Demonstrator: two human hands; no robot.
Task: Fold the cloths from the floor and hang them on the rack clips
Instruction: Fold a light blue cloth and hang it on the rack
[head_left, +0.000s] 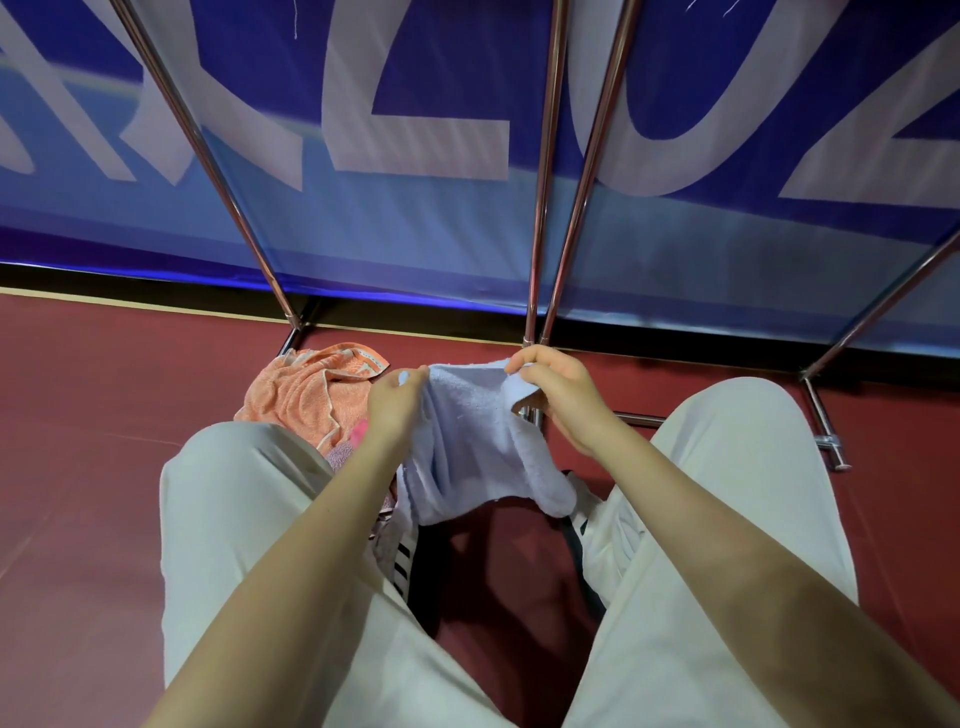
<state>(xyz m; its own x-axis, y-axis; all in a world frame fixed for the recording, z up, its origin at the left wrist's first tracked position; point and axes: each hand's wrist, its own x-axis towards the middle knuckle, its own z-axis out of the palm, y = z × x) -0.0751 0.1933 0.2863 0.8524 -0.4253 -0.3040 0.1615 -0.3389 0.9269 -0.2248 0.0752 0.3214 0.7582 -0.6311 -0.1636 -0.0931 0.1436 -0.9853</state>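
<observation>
A light blue cloth (470, 441) hangs between my two hands above the dark red floor, its lower part drooping between my knees. My left hand (393, 405) pinches its upper left corner. My right hand (558, 395) pinches the upper right edge, where the cloth is turned over. An orange cloth (301, 395) lies crumpled on the floor just left of my left hand. A bit of pink cloth (345, 452) peeks out beside my left knee. The metal rack's legs (537, 234) rise behind the cloths; no clips show.
A blue banner with large white letters (415, 130) hangs behind the rack. The rack's foot bar (826, 426) lies on the red floor (104, 415) at right. My knees in pale trousers (244, 519) flank the cloth, shoes below.
</observation>
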